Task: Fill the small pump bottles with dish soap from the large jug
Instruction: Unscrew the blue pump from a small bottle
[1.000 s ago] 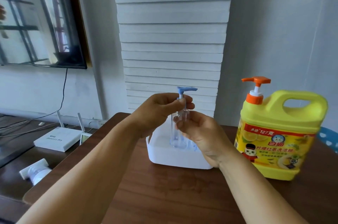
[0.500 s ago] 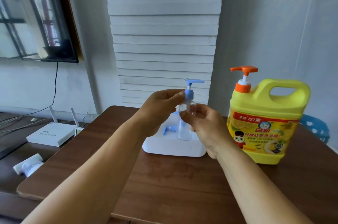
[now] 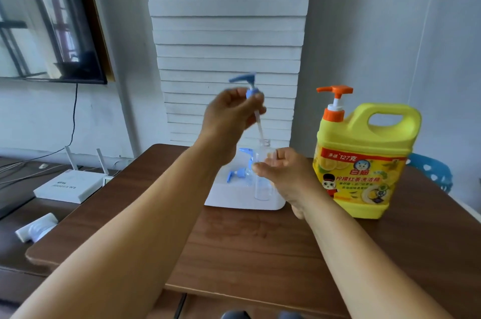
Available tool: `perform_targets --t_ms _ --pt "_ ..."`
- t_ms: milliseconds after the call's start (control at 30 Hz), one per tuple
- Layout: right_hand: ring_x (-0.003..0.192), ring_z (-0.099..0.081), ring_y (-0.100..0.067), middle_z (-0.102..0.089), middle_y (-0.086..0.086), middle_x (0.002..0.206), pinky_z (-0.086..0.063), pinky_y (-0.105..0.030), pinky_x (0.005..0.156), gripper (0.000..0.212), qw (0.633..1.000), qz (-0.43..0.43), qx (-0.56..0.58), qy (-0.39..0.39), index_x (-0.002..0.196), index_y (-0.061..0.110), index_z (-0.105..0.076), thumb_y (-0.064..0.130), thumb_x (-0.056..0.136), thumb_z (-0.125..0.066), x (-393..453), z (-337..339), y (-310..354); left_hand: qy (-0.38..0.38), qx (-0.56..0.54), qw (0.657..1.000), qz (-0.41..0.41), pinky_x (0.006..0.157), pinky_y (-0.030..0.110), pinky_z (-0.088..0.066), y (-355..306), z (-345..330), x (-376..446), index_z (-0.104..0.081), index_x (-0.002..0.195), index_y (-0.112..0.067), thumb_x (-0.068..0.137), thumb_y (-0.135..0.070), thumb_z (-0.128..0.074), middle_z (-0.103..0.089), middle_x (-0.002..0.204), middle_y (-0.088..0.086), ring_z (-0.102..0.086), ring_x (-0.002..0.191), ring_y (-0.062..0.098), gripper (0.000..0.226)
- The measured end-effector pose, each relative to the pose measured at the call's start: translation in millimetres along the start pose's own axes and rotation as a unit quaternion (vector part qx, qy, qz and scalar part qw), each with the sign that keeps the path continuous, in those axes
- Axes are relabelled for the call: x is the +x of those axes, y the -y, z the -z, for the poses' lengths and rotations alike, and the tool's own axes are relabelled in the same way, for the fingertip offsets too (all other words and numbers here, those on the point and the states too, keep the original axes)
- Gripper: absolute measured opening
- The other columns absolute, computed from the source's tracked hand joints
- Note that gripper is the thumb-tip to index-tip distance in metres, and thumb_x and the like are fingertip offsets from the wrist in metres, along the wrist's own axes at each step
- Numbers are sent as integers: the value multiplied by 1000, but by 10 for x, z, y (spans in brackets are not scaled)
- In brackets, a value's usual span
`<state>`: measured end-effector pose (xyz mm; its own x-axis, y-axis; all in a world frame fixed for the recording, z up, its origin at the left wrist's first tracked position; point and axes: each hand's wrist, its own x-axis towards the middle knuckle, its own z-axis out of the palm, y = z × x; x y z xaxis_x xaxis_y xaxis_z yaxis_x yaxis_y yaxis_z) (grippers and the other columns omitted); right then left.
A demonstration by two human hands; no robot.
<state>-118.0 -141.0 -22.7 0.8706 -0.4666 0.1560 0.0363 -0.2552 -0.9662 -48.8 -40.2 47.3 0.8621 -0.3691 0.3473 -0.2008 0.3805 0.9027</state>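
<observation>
Brown wood makes up the table (image 3: 250, 253), and on it sit a white tub (image 3: 234, 197) with more blue pumps inside and a big yellow jug (image 3: 361, 162) of soap just to the right. The left hand (image 3: 229, 118) pinches a blue pump top (image 3: 248, 87) and holds it up, its thin tube (image 3: 260, 131) reaching down to the bottle's open mouth. The right hand (image 3: 286, 175) curls around the small clear bottle (image 3: 263, 180), upright in front of the tub.

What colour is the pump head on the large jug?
Orange pump head, on the yellow jug; head view.
</observation>
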Motion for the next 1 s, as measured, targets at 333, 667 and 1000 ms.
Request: perform_targets --t_ms 333,667,1000 --pt "78 -57 -11 -62 2 95 -41 -24 59 41 993 13 9 -117 115 14 -53 23 77 -65 58 72 43 93 298 949 -42 65 26 -57 5 133 -169 -63 84 -20 81 -20 -68 -67 76 -5 -70 63 13 5" --pt "74 -52 -2 -59 1 99 -38 -19 54 48 993 25 5 -115 121 20 -49 25 77 -67 -43 29 15 246 610 747 99 74 22 -47 697 508 -586 -70 93 -21 75 -23 -69 -66 89 -5 -62 85 15 18" --pt "89 -57 -9 -58 8 101 -39 -16 58 53 997 41 16 -69 125 27 -48 26 77 -71 -53 24 -13 145 492 857 53 61 11 -41 598 411 -506 -64 106 -18 82 -26 -64 -67 86 -3 -58 75 6 26"
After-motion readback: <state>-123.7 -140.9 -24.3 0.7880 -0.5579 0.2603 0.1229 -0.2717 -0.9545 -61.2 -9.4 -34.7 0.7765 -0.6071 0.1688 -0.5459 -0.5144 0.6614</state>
